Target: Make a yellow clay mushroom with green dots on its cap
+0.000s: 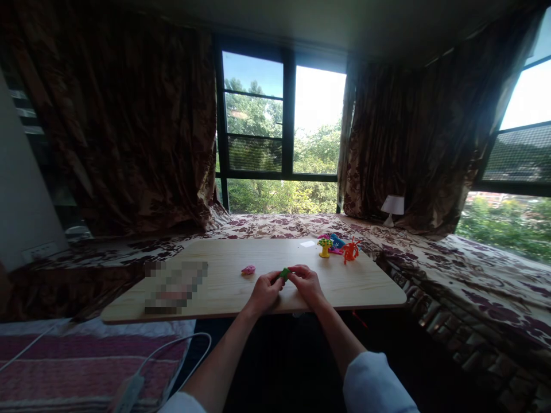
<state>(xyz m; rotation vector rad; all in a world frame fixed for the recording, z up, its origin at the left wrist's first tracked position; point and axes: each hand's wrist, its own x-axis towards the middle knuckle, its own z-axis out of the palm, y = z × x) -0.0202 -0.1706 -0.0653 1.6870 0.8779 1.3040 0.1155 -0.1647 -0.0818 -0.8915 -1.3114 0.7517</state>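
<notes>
My left hand (267,288) and my right hand (305,281) meet above the near middle of the wooden table top (224,298). Between their fingertips they pinch a small green lump (284,273) that looks like modelling clay. Fingers of both hands hide part of it. Left of my hands lies a small pink lump (248,270) on the table. Farther right stands a yellow figure with a green spotted top (325,248), shaped like a mushroom or tree. Beside it are an orange figure with thin, spread strands (350,251) and a blue piece (337,241).
A blurred-out flat item (176,287) lies at the table's left. A white card (307,244) rests near the far edge. Behind, a flower-patterned cover (275,225) runs below the window, with a small white lamp (393,206). A white cable (172,341) loops at lower left.
</notes>
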